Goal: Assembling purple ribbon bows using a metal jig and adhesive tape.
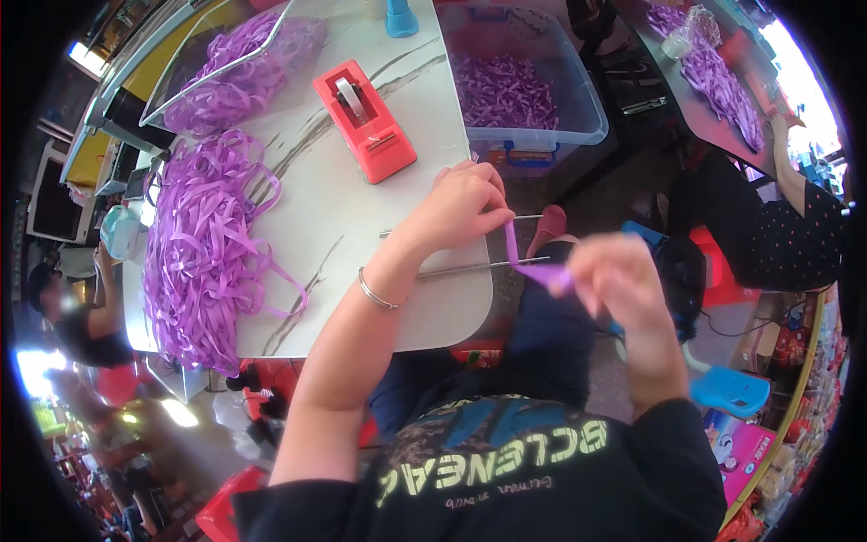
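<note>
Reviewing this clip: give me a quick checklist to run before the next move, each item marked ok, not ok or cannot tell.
1. Left hand pinching the purple strip: ok.
2. Right hand holding the strip farther along: ok, though its fingers are blurred.
3. Strip wrapped fully around the metal rods: cannot tell.
4. Red tape dispenser on the table, apart from both hands: ok.
5. Loose ribbon pile apart from both hands: ok.

White grey-veined table (321, 230) over grey floor (623, 194), red seat (720, 271) at right, bright light (815, 81) at both sides
</note>
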`<state>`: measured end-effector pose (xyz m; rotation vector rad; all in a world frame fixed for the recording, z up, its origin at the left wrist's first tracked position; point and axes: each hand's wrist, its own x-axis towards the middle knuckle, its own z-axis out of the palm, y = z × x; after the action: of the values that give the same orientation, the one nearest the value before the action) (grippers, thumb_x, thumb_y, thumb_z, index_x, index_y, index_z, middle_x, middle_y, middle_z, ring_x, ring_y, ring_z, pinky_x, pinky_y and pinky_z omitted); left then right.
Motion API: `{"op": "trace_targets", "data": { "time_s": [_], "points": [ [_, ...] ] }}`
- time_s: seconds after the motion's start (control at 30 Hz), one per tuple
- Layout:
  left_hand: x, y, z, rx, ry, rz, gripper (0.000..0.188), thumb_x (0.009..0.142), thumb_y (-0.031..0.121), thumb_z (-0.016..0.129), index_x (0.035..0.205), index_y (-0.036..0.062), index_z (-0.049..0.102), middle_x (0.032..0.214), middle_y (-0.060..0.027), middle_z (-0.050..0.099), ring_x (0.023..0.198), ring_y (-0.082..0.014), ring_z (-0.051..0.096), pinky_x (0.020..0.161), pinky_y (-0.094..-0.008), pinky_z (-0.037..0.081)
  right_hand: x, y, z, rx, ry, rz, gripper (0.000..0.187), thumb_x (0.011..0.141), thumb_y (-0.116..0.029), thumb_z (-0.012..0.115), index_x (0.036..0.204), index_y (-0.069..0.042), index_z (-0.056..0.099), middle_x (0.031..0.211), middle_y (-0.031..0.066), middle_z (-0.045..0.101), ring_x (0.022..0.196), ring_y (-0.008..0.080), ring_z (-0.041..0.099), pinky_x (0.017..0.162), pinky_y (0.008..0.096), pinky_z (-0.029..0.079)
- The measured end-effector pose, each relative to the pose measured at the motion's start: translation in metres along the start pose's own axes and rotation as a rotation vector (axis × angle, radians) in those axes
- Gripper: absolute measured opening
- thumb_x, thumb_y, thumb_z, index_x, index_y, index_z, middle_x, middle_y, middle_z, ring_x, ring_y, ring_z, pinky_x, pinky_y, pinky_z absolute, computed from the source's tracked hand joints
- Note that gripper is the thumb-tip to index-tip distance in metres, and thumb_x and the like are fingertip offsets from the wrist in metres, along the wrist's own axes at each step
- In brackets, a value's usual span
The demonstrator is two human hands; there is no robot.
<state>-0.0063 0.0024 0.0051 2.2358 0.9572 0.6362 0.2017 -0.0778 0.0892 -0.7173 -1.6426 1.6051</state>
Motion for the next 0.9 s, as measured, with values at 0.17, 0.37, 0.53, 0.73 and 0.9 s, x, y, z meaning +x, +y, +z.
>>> {"op": "trace_targets", "data": {
  "time_s": [0.17, 0.37, 0.53, 0.73, 0.9],
  "points": [
    [0.0, 0.002, 0.0, 0.024, 0.005, 0.025, 0.016, 0.074, 0.017, 0.062, 0.073, 0.0023, 0.066, 0.087, -0.0058, 0.057, 0.081, -0.0224, 0.05, 0.075, -0.0339, 0.039, -0.073, 0.027, 0.02, 0.072, -0.183, 0.231, 0.017, 0.082, -0.005, 0.055, 0.093, 0.003, 0.064, 0.068, 0.0063, 0.062, 0.058, 0.01, 0.058, 0.055, 0.0214, 0.044],
    [0.004, 0.001, -0.004, 0.033, -0.019, 0.029, 0.015, 0.074, 0.016, 0.061, 0.075, 0.002, 0.066, 0.088, -0.0058, 0.058, 0.079, -0.0221, 0.051, 0.071, -0.0318, 0.042, -0.124, 0.116, 0.05, 0.252, 0.061, 0.602, 0.02, 0.086, -0.008, 0.049, 0.103, -0.001, 0.056, 0.067, 0.0026, 0.059, 0.064, 0.0073, 0.056, 0.06, 0.0206, 0.043],
    [0.005, -0.002, -0.002, -0.016, -0.042, -0.002, 0.017, 0.074, 0.02, 0.062, 0.073, 0.0041, 0.067, 0.087, -0.0061, 0.059, 0.087, -0.0242, 0.052, 0.081, -0.0359, 0.038, -0.13, 0.124, 0.057, 0.234, 0.13, 0.473, 0.016, 0.086, -0.007, 0.051, 0.1, -0.001, 0.056, 0.066, 0.0027, 0.059, 0.061, 0.0073, 0.056, 0.058, 0.0208, 0.043],
    [0.006, -0.001, 0.0, 0.015, -0.03, 0.044, 0.014, 0.075, 0.015, 0.061, 0.076, 0.0026, 0.067, 0.087, -0.0058, 0.059, 0.078, -0.0207, 0.052, 0.068, -0.0312, 0.043, -0.107, 0.072, 0.053, 0.084, 0.022, 0.327, 0.018, 0.083, -0.005, 0.055, 0.1, -0.001, 0.061, 0.064, 0.0022, 0.059, 0.056, 0.0069, 0.055, 0.051, 0.021, 0.042],
    [0.002, -0.002, -0.002, 0.026, -0.023, 0.026, 0.015, 0.075, 0.016, 0.061, 0.075, 0.0024, 0.067, 0.087, -0.0061, 0.059, 0.078, -0.0212, 0.052, 0.067, -0.0312, 0.043, -0.039, 0.026, 0.021, -0.257, -0.126, -0.155, 0.021, 0.082, -0.014, 0.057, 0.098, -0.002, 0.064, 0.061, 0.0017, 0.058, 0.051, 0.0058, 0.051, 0.046, 0.021, 0.038]
  ]
}}
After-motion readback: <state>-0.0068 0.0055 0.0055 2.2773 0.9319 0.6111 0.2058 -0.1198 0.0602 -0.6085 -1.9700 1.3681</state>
